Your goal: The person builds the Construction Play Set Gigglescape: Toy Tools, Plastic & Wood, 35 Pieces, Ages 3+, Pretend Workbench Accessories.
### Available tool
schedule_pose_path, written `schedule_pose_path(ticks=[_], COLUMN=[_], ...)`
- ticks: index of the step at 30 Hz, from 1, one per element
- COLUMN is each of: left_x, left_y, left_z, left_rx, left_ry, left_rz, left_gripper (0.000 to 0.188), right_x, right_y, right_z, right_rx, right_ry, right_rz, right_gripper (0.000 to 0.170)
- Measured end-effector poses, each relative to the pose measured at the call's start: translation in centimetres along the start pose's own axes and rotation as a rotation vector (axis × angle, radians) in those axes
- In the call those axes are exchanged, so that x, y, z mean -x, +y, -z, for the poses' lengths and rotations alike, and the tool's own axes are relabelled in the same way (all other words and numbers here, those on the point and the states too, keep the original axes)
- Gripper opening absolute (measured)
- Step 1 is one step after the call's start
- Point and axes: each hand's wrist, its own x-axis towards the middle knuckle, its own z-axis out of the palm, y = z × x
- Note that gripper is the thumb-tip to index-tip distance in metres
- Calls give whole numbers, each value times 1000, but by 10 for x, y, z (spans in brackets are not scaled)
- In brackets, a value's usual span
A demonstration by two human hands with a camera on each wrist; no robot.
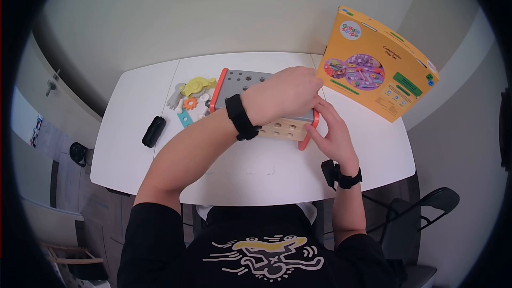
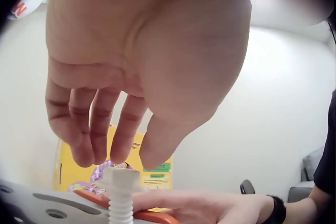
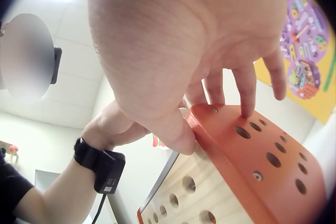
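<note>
A toy workbench [image 1: 282,128] with a grey perforated top, wooden front and orange ends [image 3: 262,155] stands on the white table. My left hand [image 1: 285,93] reaches across its top toward the right end, hiding part of it. In the left wrist view, a white plastic screw [image 2: 121,203] stands upright at the grey top, its thread exposed. The left fingers and thumb [image 2: 155,142] hang apart and fairly straight, tips right at the screw's head. My right hand [image 1: 337,141] grips the bench's right corner, thumb at the wooden front, fingers [image 3: 244,90] against the orange end.
Left of the bench lie a yellow-green toy piece [image 1: 200,85], an orange gear [image 1: 190,103], a teal strip [image 1: 185,118] and other small parts. A black case [image 1: 154,131] sits further left. An orange carton [image 1: 373,64] stands at the back right.
</note>
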Motion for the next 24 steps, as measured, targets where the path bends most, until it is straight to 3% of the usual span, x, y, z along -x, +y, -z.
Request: schedule_pose_path(ticks=[3, 9, 12, 16, 18, 19, 22, 24], left_x=[-4, -5, -7, -7, -6, -4, 0, -1], left_y=[-2, -15, -3, -3, -6, -4, 2, 3], left_z=[0, -10, -1, 1, -6, -5, -1, 1], left_rx=[-104, 57, 96, 151, 194, 193, -51, -138], left_ry=[-135, -107, -190, -174, 7, 6, 22, -160], left_rz=[79, -73, 15, -45, -32, -33, 32, 117], left_gripper=[16, 8, 13, 11, 7, 7, 11, 16], right_x=[-1, 1, 0, 0, 1, 0, -1, -1], right_y=[-1, 4, -1, -1, 2, 1, 1, 0], right_z=[0, -1, 1, 1, 0, 0, 1, 0], right_rx=[10, 29, 14, -9, 2, 2, 0, 18], right_ry=[7, -2, -16, -12, -1, 1, -4, 0], right_rz=[16, -10, -17, -15, -6, -6, 11, 13], right_gripper=[53, 53, 52, 52, 53, 53, 54, 54])
